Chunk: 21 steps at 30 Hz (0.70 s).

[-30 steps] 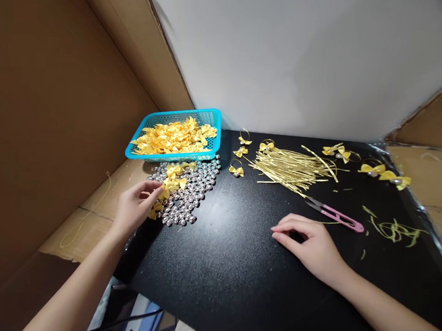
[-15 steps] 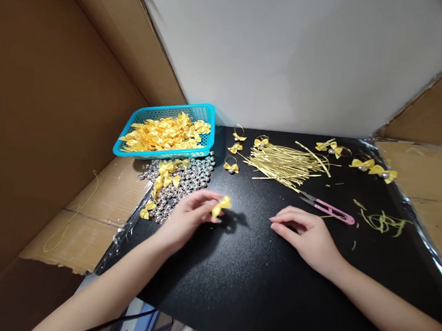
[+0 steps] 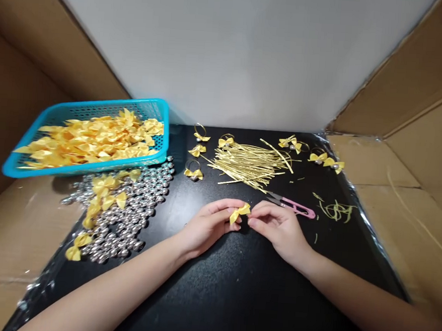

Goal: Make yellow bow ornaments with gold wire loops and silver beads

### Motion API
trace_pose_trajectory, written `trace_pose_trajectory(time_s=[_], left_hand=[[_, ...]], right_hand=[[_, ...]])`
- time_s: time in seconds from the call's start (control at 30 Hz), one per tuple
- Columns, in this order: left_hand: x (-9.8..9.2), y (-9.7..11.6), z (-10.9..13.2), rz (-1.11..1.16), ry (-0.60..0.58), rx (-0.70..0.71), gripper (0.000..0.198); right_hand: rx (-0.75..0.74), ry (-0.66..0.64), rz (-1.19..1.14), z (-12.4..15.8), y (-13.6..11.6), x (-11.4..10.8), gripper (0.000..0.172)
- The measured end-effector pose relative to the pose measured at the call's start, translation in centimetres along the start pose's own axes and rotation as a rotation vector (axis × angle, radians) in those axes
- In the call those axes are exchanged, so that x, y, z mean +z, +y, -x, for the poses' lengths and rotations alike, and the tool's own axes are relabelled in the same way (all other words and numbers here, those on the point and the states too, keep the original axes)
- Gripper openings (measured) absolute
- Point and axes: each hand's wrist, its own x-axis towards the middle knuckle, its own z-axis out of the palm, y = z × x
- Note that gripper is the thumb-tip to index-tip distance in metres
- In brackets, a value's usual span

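One yellow ribbon bow [image 3: 239, 213] is pinched by the fingers of the left hand [image 3: 208, 226] above the worktop [image 3: 212, 296] and is judged unfinished. The fingers of the right hand [image 3: 282, 230] are bunched just beside it; whether anything is gripped there cannot be told. Eight tabled bows [image 3: 226, 142] are counted around the gold twist ties [image 3: 249, 163], several visibly beaded and looped; these are judged largely done. Left over are the heaped bows [image 3: 94, 139] in one blue basket [image 3: 166, 131] and the silver beads [image 3: 133, 225], both too overlapped for counting. One pair of thread snips [image 3: 301, 210] is noted.
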Motion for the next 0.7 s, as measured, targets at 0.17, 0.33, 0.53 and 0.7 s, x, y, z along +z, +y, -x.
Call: trace_pose_trajectory(time_s=[0.17,0.33,0.53,0.7], left_hand=[[-0.18,-0.01,0.06,0.055,0.015,-0.025,0.019],[0.00,-0.03,0.07,0.044,0.021,-0.012,0.019],[0.22,-0.24,0.21,-0.049,0.028,0.047,0.012],[-0.13,-0.58,0.38,-0.290,-0.052,0.185,0.009]], right_hand=[[-0.050,-0.055,0.106,0.00,-0.05,0.41,0.006],[-0.068,-0.021,0.202,0.27,0.02,0.60,0.009],[-0.081,0.025,0.161,0.39,0.01,0.66,0.009],[-0.081,0.028,0.171,0.36,-0.17,0.73,0.005]])
